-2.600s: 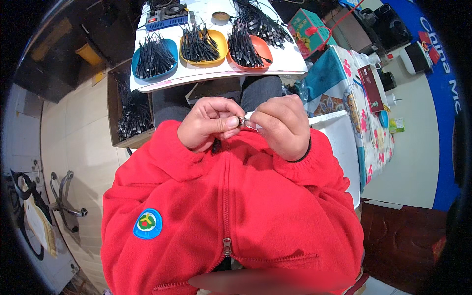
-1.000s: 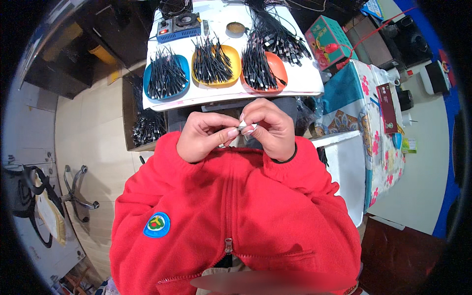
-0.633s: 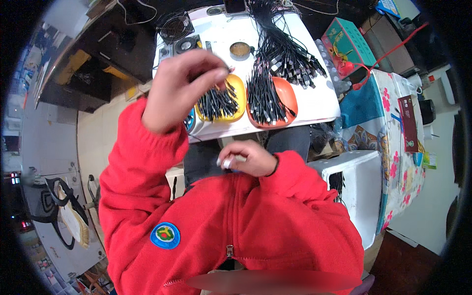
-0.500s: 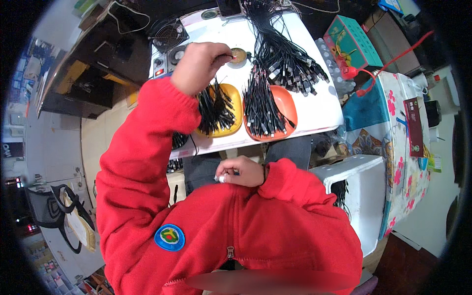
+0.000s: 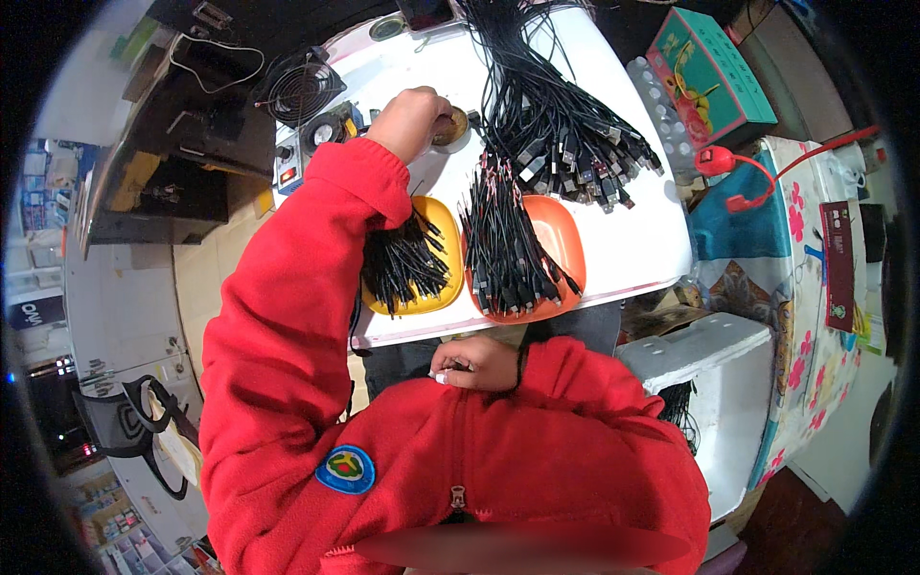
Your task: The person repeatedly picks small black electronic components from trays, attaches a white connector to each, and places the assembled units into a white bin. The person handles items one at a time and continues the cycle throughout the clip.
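My left hand reaches across the white table to a small round tin with a brownish content. Its fingers are pinched together over the tin's left side; whatever they hold is hidden. Near my lap, below the table edge, my right hand is curled closed, with white wrapping on one finger; I cannot make out what is in it. Beneath my left forearm, a yellow tray carries short black cables. An orange tray to its right carries a bundle of black cables with bared reddish ends.
A large bunch of black USB cables spreads over the table's far right. At the left stand a fan and a small device with a red-lit switch. A green box, red cord and white foam box are on the right.
My left hand has come down over the tin and now covers part of it. The whole view has shifted slightly. My right hand stays curled near my lap.
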{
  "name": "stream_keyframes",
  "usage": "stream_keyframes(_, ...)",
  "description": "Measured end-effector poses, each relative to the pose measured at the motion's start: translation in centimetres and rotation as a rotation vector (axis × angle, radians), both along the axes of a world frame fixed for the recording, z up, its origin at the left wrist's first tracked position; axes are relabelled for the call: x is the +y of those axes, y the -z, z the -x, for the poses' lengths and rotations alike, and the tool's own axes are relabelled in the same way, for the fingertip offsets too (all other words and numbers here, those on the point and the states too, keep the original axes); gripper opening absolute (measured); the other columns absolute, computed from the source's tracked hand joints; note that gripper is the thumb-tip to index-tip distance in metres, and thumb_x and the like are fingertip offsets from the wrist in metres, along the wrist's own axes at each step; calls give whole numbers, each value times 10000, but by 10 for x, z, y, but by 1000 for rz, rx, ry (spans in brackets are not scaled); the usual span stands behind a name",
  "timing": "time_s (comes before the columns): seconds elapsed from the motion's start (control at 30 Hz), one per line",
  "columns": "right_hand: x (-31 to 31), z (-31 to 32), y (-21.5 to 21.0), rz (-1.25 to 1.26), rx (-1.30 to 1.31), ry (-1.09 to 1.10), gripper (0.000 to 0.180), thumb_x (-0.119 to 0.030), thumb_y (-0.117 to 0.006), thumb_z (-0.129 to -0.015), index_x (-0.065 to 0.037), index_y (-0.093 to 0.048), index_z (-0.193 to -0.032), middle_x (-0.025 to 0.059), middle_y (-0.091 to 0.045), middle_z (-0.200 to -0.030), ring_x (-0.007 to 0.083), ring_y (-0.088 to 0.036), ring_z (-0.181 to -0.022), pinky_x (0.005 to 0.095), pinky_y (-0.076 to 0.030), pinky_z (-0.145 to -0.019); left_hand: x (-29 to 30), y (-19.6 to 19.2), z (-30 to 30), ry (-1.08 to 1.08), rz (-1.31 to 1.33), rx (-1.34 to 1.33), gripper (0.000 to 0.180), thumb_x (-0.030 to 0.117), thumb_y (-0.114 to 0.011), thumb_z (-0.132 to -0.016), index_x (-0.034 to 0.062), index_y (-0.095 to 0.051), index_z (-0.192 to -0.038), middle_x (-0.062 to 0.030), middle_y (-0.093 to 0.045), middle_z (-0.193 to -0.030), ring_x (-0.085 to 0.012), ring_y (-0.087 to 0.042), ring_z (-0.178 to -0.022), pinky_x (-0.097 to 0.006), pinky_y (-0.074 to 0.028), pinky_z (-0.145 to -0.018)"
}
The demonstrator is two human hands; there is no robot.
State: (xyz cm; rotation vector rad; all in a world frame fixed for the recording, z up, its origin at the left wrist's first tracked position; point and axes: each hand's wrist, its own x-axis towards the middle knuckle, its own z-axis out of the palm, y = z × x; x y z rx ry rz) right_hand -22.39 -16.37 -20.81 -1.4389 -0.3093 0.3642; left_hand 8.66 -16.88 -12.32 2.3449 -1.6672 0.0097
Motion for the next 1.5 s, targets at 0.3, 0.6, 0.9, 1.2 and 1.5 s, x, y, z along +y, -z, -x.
stream_keyframes(0.3, 3, 1, 3, 13, -26, 56, 156, -162, -640, -827, -40, -612, -919, 79, -631, -771, 163, -611, -718, 294, -489, -683, -6, 7, 1, -23, -4, 19, 237, -32, -619, -690, 38, -696, -902, -171, -629, -864, -351, -632, -809, -391, -518, -750)
stream_keyframes(0.6, 6, 0, 13, 75, 11, 40, 163, -135, -614, -850, -23, -611, -968, 75, -650, -863, 148, -600, -779, 284, -476, -712, 6, -10, 5, 1, 111, 52, 158, -1, -610, -729, 16, -678, -871, -172, -615, -821, -356, -615, -773, -400, -501, -717)
stream_keyframes(0.9, 12, -2, 18, 174, 70, 5, 199, -190, -611, -841, -17, -610, -940, 114, -641, -804, 202, -617, -749, 323, -488, -699, 80, -59, 10, -136, 312, 39, 115, 19, -649, -770, 8, -646, -884, -166, -624, -813, -331, -608, -743, -378, -479, -657)
stream_keyframes(1.2, 13, 0, 29, 287, -8, -37, 205, -219, -578, -876, -18, -565, -916, 127, -619, -772, 253, -608, -719, 371, -476, -657, 153, -50, -29, -378, 179, -113, 149, 13, -668, -743, 7, -661, -891, -172, -642, -825, -328, -635, -774, -374, -501, -688)
stream_keyframes(1.5, 13, 0, 31, 383, 23, -58, 228, -227, -568, -870, -17, -577, -957, 127, -632, -801, 246, -620, -752, 352, -484, -693, 147, -32, -54, -373, 31, -134, 151, 42, -674, -729, 14, -663, -877, -185, -631, -827, -369, -612, -776, -410, -492, -687)
